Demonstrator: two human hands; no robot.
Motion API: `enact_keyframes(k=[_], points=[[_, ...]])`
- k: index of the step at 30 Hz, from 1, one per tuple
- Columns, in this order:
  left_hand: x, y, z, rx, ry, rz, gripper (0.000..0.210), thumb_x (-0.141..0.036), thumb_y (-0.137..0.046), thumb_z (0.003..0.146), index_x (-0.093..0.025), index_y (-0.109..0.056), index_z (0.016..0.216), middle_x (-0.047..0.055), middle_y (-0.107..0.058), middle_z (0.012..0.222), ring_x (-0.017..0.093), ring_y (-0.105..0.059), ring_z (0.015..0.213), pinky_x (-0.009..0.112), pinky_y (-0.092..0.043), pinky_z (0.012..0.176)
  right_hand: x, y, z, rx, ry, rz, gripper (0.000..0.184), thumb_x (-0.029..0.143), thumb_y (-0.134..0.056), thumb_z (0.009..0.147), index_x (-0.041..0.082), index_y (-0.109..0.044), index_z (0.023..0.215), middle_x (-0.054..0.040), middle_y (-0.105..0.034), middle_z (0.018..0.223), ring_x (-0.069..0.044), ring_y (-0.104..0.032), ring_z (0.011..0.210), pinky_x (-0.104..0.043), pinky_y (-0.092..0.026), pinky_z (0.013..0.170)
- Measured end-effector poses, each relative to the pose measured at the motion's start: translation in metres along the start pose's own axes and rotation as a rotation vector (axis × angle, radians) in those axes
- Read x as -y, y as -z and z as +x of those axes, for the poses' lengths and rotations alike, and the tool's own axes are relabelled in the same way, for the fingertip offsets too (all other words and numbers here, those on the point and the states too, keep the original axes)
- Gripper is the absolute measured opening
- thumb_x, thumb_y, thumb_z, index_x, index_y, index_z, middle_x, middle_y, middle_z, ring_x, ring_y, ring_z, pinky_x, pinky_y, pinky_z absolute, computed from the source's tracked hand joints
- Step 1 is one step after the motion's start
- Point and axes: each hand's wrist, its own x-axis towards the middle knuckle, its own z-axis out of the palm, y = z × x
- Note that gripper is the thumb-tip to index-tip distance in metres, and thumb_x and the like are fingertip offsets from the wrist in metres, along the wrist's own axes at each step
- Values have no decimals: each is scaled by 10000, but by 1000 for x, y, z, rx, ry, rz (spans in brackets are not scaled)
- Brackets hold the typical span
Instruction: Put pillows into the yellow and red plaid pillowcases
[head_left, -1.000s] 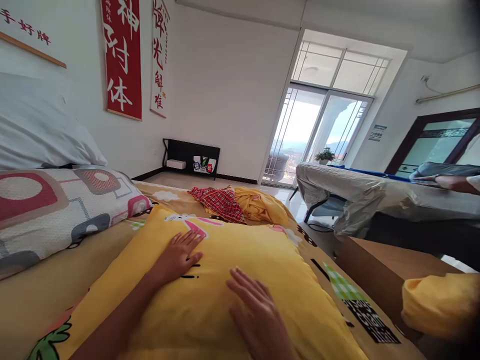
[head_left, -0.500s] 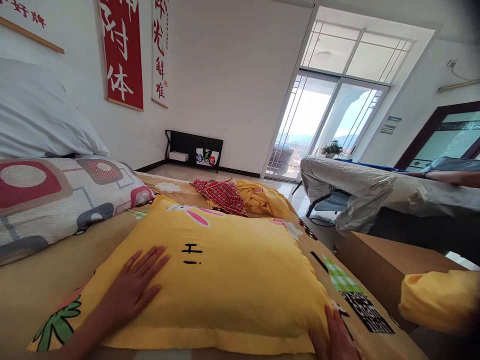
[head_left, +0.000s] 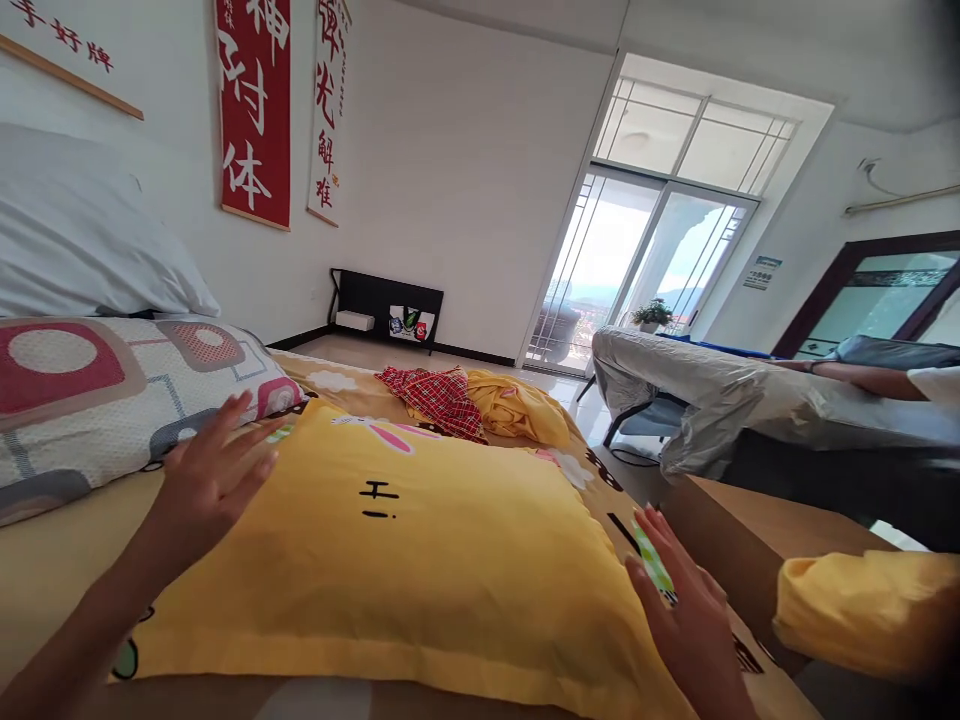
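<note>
A plump yellow pillow (head_left: 420,570) with "Hi" and a rabbit print lies flat on the patterned bed sheet (head_left: 45,590). My left hand (head_left: 214,480) hovers over its left side, fingers spread and holding nothing. On the opposite side, my right hand (head_left: 686,590) is raised by the pillow's right edge, fingers stretched out and thumb apart; whether it touches the cloth I cannot tell. Beyond the pillow lie a red plaid cloth (head_left: 442,400) and a crumpled yellow cloth (head_left: 517,405).
A patterned pillow (head_left: 112,420) and a white pillow (head_left: 90,220) sit at the left. To the right are a cardboard box (head_left: 780,520), a yellow bundle (head_left: 870,610) and a plastic-covered table (head_left: 720,385), where another person's arm (head_left: 855,378) rests. A black shelf (head_left: 386,305) stands by the wall.
My left hand has lifted off the pillow and moved up and left. My right hand has come off the pillow's near right corner and risen, with its fingers now extended.
</note>
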Motion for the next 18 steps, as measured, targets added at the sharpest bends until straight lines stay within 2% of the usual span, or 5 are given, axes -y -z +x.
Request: enact_keyframes(k=[3,6,11,14,18], points=[[-48,-8,74,14,-36,80,480,-483,-324,955,-301,-534,1347,46,-166,1606,321,-152,1467,634,-182,1112,25,-4,80,-49,-29,28,549,540,-318,941,274,-424,1409,-103,-459,1462,-293,-428,1341,-518,-355,1023],[-52,-41,108,17,-17,176,556,-530,-336,953,-296,-386,1455,67,44,1621,347,28,1476,676,-107,1091,31,-28,128,-29,-61,19,597,526,-295,947,244,-333,1472,-99,-315,1547,-264,-278,1427,-523,-244,1097],[-1,-134,53,411,140,232,543,-410,-330,951,-222,-398,1456,123,-229,1582,301,-200,1455,596,-211,1112,45,-123,79,642,-193,30,569,428,-223,960,224,-358,1474,-65,-326,1543,-197,-267,1433,-465,-215,1135],[22,-165,22,496,155,225,549,-416,-307,944,-233,-408,1451,117,-354,1530,299,-313,1412,596,-254,1094,46,-158,40,769,-217,60,553,421,-207,965,261,-366,1470,-7,-322,1545,-161,-257,1435,-445,-173,1162],[36,-167,25,558,138,163,583,-475,-281,941,-247,-368,1471,109,-336,1537,302,-312,1414,601,-249,1098,29,-157,38,790,-283,65,559,457,-207,964,272,-392,1458,12,-328,1543,-156,-247,1437,-408,-182,1167]])
